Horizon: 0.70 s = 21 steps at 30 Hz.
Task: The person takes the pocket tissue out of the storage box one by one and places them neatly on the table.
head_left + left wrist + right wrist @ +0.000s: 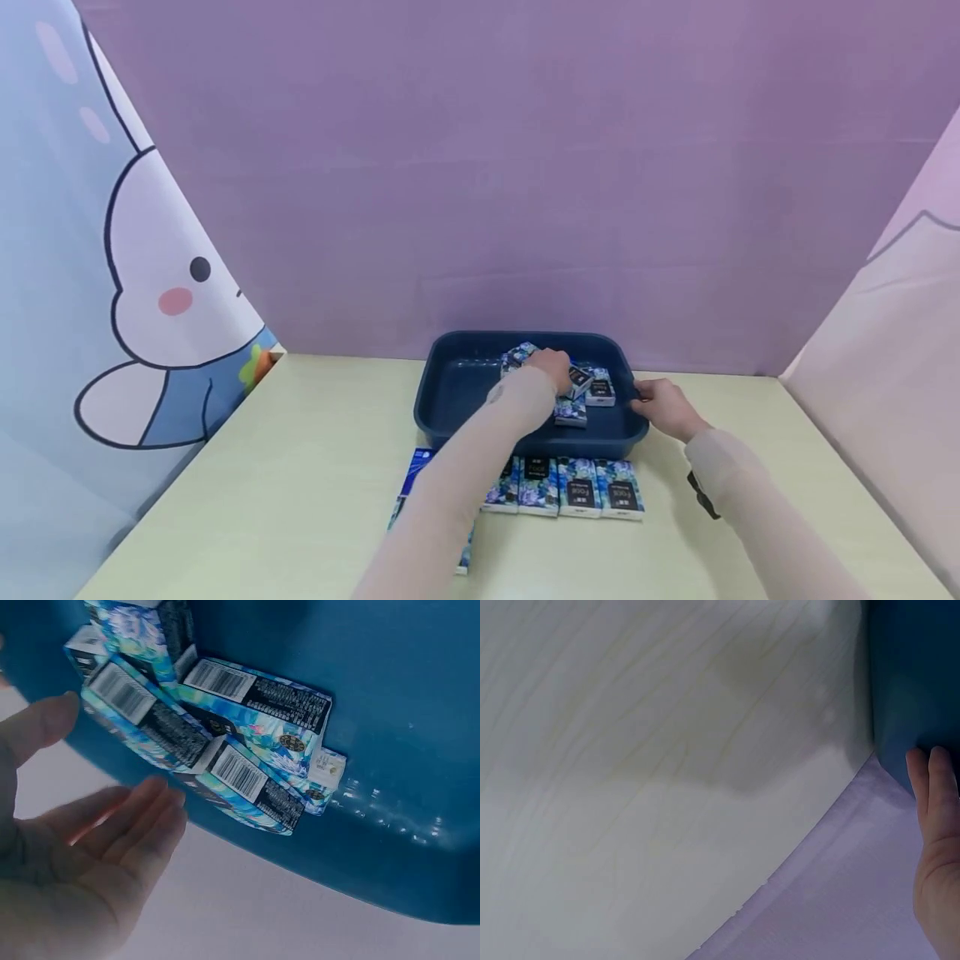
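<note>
A dark blue plastic basin (465, 408) stands on the table and holds a loose pile of small floral-printed tissue packs (600, 390). My left hand (550, 367) reaches inside over this pile. In the left wrist view the left hand (105, 862) has its thumb and fingers spread apart beside the nearest tissue pack (146, 712), with nothing gripped between them. At the basin's right end my right hand (666, 407) holds the rim by thumb and fingers. Fingers of that right hand (937, 840) lie along the basin's outer wall in the right wrist view; its thumb is hidden there.
In front of the basin several floral packs (579, 487) lie side by side in a row on the pale table (300, 500). More packs (416, 467) lie at the left, partly covered by my left sleeve. A purple cloth wall (480, 208) rises behind the basin.
</note>
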Each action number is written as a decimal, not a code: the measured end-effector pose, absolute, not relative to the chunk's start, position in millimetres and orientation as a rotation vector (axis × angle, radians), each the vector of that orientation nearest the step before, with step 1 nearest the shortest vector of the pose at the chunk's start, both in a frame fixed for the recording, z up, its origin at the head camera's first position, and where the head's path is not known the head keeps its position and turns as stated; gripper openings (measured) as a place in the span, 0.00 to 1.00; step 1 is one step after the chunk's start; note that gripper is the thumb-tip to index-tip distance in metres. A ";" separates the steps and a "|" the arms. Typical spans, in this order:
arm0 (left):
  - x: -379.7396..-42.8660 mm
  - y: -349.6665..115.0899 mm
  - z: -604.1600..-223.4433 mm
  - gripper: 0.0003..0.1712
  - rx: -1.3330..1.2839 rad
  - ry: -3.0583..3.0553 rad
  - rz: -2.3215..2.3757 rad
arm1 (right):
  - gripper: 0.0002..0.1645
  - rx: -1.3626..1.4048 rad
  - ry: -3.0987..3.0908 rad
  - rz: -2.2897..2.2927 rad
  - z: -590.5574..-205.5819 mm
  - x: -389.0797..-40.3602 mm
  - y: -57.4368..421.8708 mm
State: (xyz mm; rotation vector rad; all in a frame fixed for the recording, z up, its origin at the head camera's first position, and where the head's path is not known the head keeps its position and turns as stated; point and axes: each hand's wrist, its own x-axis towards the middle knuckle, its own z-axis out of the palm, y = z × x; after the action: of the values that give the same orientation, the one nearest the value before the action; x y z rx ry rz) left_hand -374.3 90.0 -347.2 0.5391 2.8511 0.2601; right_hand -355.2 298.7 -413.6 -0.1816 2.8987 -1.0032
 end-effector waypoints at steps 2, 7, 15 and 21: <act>-376.3 95.5 -347.9 0.10 0.518 2.863 0.249 | 0.28 -0.178 2.904 -0.999 -413.1 -354.2 299.5; -375.8 101.5 -349.4 0.09 0.495 2.885 0.165 | 0.27 -0.170 2.898 -1.031 -414.1 -352.3 297.9; -393.8 120.5 -375.5 0.33 0.403 2.921 -0.034 | 0.27 -0.152 2.872 -1.073 -418.0 -351.6 295.7; -395.9 129.5 -384.6 0.30 0.415 2.950 -0.090 | 0.27 -0.158 2.884 -1.086 -418.9 -354.4 299.0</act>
State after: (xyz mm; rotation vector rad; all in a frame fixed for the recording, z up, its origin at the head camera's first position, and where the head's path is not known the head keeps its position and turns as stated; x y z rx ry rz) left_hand -395.9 129.5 -384.6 0.4154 2.9498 -0.0901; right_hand -354.4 299.0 -418.9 -0.1582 2.8837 -1.0861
